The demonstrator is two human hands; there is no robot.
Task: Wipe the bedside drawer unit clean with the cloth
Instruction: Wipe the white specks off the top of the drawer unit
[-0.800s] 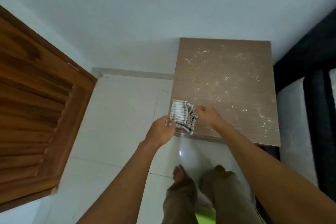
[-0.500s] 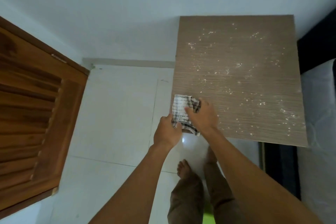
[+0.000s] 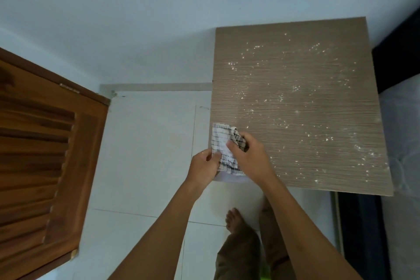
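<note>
The bedside drawer unit [image 3: 295, 102] shows its brown wood-grain top, speckled with white crumbs or dust. A white cloth with dark check lines [image 3: 223, 146] lies folded over the top's near left corner. My right hand [image 3: 250, 159] lies on the cloth, fingers curled into its folds. My left hand [image 3: 203, 167] pinches the cloth's left edge just off the corner.
A brown louvred wooden door [image 3: 41, 154] stands open at the left. White floor tiles [image 3: 147, 143] run between door and unit. A white mattress [image 3: 404, 134] and dark bed frame [image 3: 395, 57] border the unit on the right. My bare feet [image 3: 236, 220] stand below the unit's front edge.
The view has moved closer to the unit. My right hand has come over the cloth and now rests on it at the corner; my left hand still holds its left edge.
</note>
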